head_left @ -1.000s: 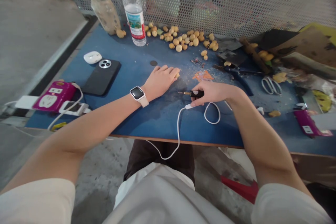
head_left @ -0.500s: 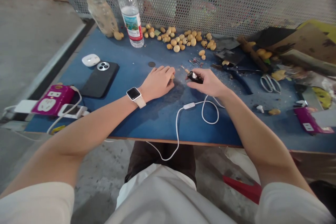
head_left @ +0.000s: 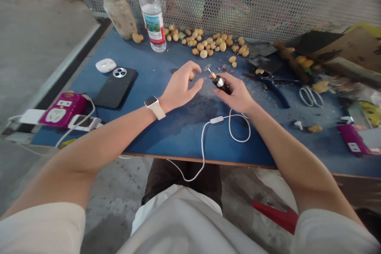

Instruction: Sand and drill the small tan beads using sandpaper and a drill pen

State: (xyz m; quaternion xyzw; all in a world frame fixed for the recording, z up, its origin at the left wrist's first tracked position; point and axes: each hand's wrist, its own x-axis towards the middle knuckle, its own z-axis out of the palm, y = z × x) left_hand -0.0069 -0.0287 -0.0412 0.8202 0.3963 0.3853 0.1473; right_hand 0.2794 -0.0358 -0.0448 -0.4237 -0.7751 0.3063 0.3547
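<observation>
My left hand (head_left: pixel 180 88) arches, thumb and forefinger parted, a tan piece (head_left: pixel 192 75) between (gripped or not, I can't tell remotely). My right hand (head_left: pixel 238 94) clasps a black tool (head_left: pixel 221 83).

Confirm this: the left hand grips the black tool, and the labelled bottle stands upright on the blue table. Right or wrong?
Wrong hand: the head view shows the right hand gripping the black tool. The labelled bottle does stand upright on the blue table.
</observation>
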